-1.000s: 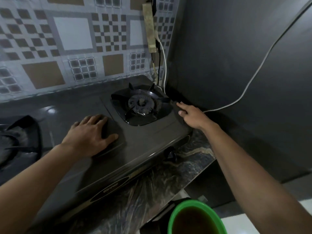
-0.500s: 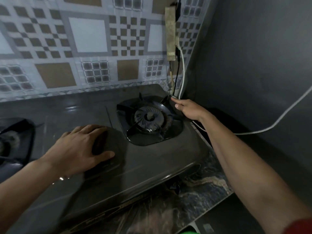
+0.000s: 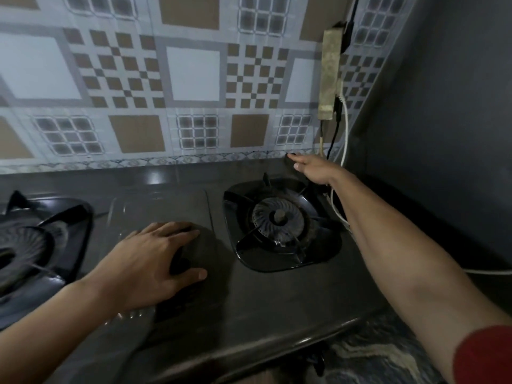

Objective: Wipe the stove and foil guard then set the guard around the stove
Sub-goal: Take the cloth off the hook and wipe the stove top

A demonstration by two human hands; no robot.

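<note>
Behind right burner (image 3: 278, 218), right hand (image 3: 314, 169) — cables (image 3: 342, 151) beside

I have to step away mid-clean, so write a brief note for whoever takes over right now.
Left hand: flat, palm down on the dark grey two-burner gas stove, between the burners; empty, as far as I can see.
Right hand: reaching to the stove's far right corner, pressing a dark cloth against it.
Patterned foil guard: standing behind the stove.
Done: cannot tell how much is wiped.
Left: finish wiping, set the guard around the stove.
</note>
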